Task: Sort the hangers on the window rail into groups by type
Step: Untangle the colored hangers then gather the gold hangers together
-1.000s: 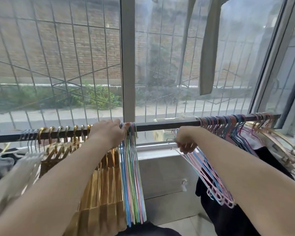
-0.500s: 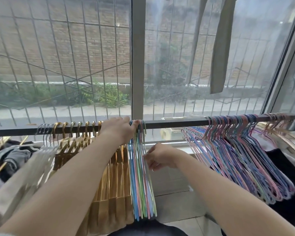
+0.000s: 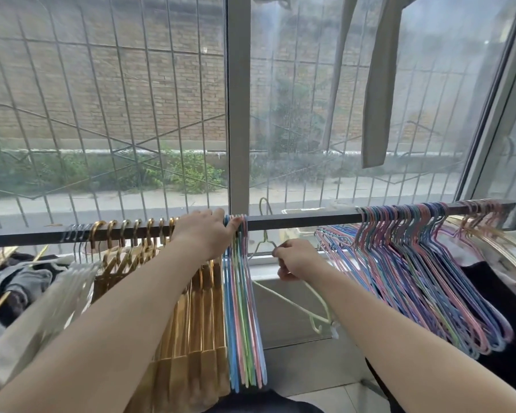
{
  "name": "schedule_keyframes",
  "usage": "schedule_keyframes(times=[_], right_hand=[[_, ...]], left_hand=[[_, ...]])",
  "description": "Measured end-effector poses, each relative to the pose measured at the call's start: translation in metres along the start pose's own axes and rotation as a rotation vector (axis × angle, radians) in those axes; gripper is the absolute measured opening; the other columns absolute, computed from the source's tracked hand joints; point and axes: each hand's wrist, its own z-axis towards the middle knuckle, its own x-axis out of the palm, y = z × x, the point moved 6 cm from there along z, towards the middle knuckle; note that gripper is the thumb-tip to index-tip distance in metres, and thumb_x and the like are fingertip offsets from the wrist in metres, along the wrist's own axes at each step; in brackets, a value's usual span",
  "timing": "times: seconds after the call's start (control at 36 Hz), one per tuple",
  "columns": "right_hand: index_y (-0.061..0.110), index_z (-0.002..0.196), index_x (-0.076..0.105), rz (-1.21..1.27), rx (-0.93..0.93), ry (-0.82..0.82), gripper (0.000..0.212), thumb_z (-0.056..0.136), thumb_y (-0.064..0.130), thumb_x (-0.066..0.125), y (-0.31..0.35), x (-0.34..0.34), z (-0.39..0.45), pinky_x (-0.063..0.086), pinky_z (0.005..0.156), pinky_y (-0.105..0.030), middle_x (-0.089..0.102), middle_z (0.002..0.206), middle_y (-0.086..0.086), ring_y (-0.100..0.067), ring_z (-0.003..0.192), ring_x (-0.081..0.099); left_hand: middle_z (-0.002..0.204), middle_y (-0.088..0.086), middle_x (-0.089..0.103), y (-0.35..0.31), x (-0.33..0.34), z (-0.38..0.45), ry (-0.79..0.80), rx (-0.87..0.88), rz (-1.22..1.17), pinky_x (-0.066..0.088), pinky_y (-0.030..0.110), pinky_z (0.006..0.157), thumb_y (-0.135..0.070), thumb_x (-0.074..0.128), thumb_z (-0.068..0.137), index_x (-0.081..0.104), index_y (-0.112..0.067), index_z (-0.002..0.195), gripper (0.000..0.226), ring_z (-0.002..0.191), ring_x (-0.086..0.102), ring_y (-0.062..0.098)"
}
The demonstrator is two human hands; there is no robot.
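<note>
Head view: left hand [image 3: 204,235] rests on rail [image 3: 295,221], fingers laid vs. hooks of a small pastel wire hanger bunch [image 3: 245,308], right of gold hangers [image 3: 191,317]. Right hand [image 3: 295,259] fingers pinch a pale green hanger [image 3: 292,296], hook above rail mid-span. Big pastel group [image 3: 423,281] hangs far right.
</note>
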Motion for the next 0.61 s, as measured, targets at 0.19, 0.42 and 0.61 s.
schedule_keyframes(times=[0.19, 0.42, 0.61], right_hand=[[0.000, 0.094, 0.063, -0.039, -0.022, -0.020, 0.014, 0.102, 0.007, 0.054, -0.025, -0.019, -0.007, 0.047, 0.055, -0.033, 0.048, 0.060, -0.010, -0.019, 0.043, 0.045], [0.003, 0.082, 0.063, 0.016, -0.031, -0.105, 0.022, 0.102, 0.003, 0.054, -0.024, -0.041, 0.002, 0.042, 0.045, -0.027, 0.047, 0.055, -0.008, -0.017, 0.038, 0.042], [0.006, 0.075, 0.051, 0.076, 0.108, -0.074, 0.028, 0.099, -0.007, 0.049, -0.017, -0.048, 0.009, 0.039, 0.046, -0.024, 0.040, 0.052, -0.009, -0.014, 0.036, 0.034]], left_hand=[[0.138, 0.008, 0.060, 0.001, -0.001, 0.000, 0.013, 0.003, 0.008, 0.047, 0.047, 0.103, -0.072, 0.001, 0.099, 0.049, -0.020, 0.139, 0.081, 0.128, 0.056, 0.028], [0.153, 0.009, 0.050, -0.002, -0.003, -0.003, 0.081, -0.014, -0.020, 0.040, 0.050, 0.111, -0.071, 0.003, 0.100, 0.041, -0.020, 0.151, 0.082, 0.140, 0.046, 0.030], [0.163, 0.012, 0.037, -0.005, -0.013, -0.006, 0.160, -0.041, 0.093, 0.024, 0.058, 0.121, -0.070, 0.005, 0.100, 0.030, -0.026, 0.159, 0.077, 0.151, 0.032, 0.033]])
